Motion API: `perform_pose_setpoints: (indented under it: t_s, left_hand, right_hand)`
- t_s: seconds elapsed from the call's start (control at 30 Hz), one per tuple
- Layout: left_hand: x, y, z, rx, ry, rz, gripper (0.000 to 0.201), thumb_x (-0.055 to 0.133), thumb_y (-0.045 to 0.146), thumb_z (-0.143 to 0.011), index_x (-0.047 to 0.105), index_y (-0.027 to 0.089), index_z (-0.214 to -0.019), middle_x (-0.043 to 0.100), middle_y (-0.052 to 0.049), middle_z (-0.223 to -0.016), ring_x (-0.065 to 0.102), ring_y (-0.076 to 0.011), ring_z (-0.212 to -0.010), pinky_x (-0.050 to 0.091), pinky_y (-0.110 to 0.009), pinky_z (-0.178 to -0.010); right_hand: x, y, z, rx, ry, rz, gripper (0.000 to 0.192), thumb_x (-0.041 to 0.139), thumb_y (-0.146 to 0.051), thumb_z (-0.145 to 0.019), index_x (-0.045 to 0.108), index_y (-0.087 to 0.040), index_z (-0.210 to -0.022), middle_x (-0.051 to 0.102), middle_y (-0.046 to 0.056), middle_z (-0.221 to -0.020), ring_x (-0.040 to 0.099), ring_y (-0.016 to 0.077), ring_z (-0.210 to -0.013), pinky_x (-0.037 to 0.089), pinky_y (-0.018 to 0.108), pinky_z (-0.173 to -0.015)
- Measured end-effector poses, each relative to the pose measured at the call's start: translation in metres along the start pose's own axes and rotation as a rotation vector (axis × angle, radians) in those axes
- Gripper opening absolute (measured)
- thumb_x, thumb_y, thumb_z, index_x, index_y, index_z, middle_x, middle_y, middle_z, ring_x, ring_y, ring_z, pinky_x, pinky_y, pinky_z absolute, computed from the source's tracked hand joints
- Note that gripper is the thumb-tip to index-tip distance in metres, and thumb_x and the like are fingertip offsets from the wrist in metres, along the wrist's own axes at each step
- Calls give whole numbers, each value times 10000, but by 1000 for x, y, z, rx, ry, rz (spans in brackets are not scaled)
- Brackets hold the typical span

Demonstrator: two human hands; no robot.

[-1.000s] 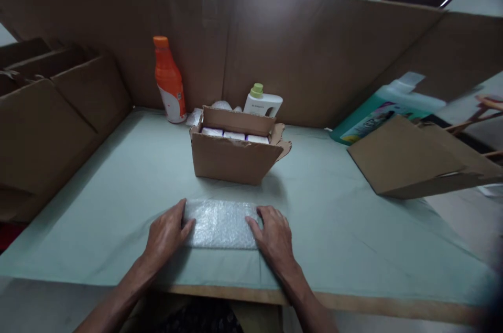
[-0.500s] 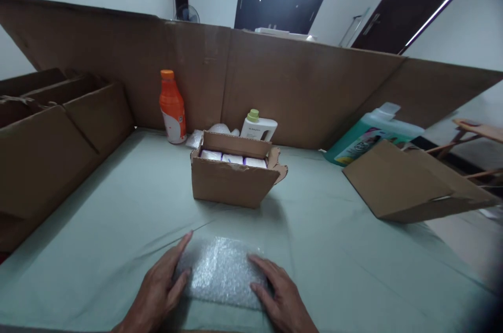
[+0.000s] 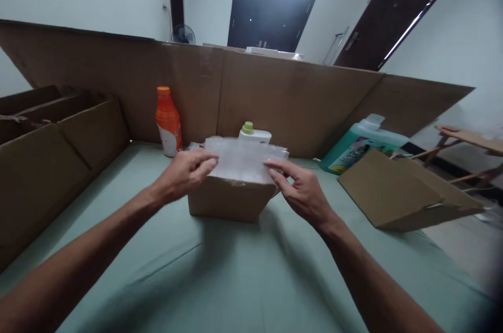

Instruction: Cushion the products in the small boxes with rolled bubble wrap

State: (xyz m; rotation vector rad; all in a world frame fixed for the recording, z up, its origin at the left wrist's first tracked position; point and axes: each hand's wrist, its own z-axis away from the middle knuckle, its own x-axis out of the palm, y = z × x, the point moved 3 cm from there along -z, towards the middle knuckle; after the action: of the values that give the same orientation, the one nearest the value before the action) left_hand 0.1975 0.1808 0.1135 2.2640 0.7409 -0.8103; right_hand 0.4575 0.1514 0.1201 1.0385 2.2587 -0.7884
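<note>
A folded sheet of bubble wrap (image 3: pixel 243 159) is held flat over the top of a small open cardboard box (image 3: pixel 228 201) in the middle of the table. My left hand (image 3: pixel 184 173) grips the sheet's left edge. My right hand (image 3: pixel 301 189) pinches its right edge with the fingers stretched out. The sheet hides the inside of the box. Behind the box stands a white bottle with a green cap (image 3: pixel 251 132).
An orange bottle (image 3: pixel 167 122) stands at the back left against a tall cardboard screen (image 3: pixel 306 102). A green jug (image 3: pixel 359 143) lies at the back right behind a tipped cardboard box (image 3: pixel 404 191). Larger cardboard boxes (image 3: pixel 51 154) line the left side. Pale green cloth (image 3: pixel 243 275) covers the table.
Both hands lifted the bubble wrap off the near part of the table and carried it forward over the small box. The camera tilted up.
</note>
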Motion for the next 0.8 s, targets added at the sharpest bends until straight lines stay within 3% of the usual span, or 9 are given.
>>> perform_pose_setpoints:
  t_s: [0.13, 0.2, 0.27, 0.37, 0.47, 0.57, 0.63, 0.67, 0.8]
  left_hand:
    - [18, -29, -41, -250, -456, -1, 390, 432, 315, -899, 721, 130, -714, 546, -1, -562, 488, -127, -543, 335, -239, -519]
    - [31, -37, -50, -252, -620, -97, 307, 480, 237, -824, 679, 153, -605, 474, 21, -492, 400, -108, -487, 259, -250, -498]
    - [47, -41, -55, -213, -733, -153, 234, 516, 181, -755, 687, 179, -595, 520, 16, -496, 408, -114, -480, 260, -258, -506]
    - [63, -48, -56, -175, -792, -176, 170, 586, 208, -726, 753, 227, -701, 662, -23, -618, 524, -160, -542, 317, -267, -540]
    - [56, -54, -53, -152, -806, -209, 195, 645, 295, -736, 791, 273, -863, 738, -56, -779, 627, -223, -661, 383, -290, -608]
    - [33, -56, -51, -127, -647, -248, 303, 638, 355, -763, 767, 292, -1030, 746, -53, -850, 659, -242, -740, 416, -295, -671]
    - [23, -52, -53, -119, -524, -212, 260, 581, 377, -814, 756, 271, -975, 717, -30, -781, 640, -209, -695, 405, -270, -659]
    - [22, -50, -54, -121, -531, -164, 240, 551, 379, -838, 748, 255, -897, 692, -17, -727, 614, -183, -644, 389, -255, -632]
    - [35, -42, -56, -150, -820, 63, 370, 481, 417, -896, 670, 203, -661, 594, -5, -585, 501, -139, -523, 336, -247, -527]
  right_hand:
    - [30, 37, -36, 179, -464, -84, 262, 536, -193, -865, 777, -214, -964, 784, 15, -867, 707, 178, -746, 531, 280, -691]
    - [48, 47, -45, 167, -660, 22, 266, 574, -117, -776, 783, -238, -888, 751, -10, -737, 660, 153, -622, 454, 241, -570]
    - [64, 51, -49, 133, -782, 142, 265, 610, -63, -699, 772, -256, -782, 694, -25, -625, 606, 143, -534, 370, 239, -503]
    - [75, 50, -49, 97, -834, 232, 241, 642, -61, -672, 751, -266, -735, 659, -20, -582, 583, 159, -516, 325, 257, -504]
    - [62, 44, -45, 50, -832, 281, 271, 654, -125, -717, 765, -273, -915, 729, 20, -724, 641, 200, -649, 344, 271, -557]
    - [33, 40, -48, 36, -730, 320, 309, 628, -200, -796, 740, -263, -1077, 754, 37, -820, 652, 214, -701, 355, 275, -580]
    - [22, 37, -54, 57, -653, 205, 247, 559, -268, -888, 743, -249, -1051, 750, 26, -831, 651, 196, -698, 380, 267, -586]
    - [22, 35, -57, 68, -659, 98, 247, 522, -308, -928, 748, -239, -1004, 745, 18, -831, 651, 185, -705, 399, 258, -591]
    - [40, 24, -62, 63, -867, -204, 404, 477, -404, -989, 714, -192, -739, 672, -19, -682, 606, 133, -624, 426, 216, -552]
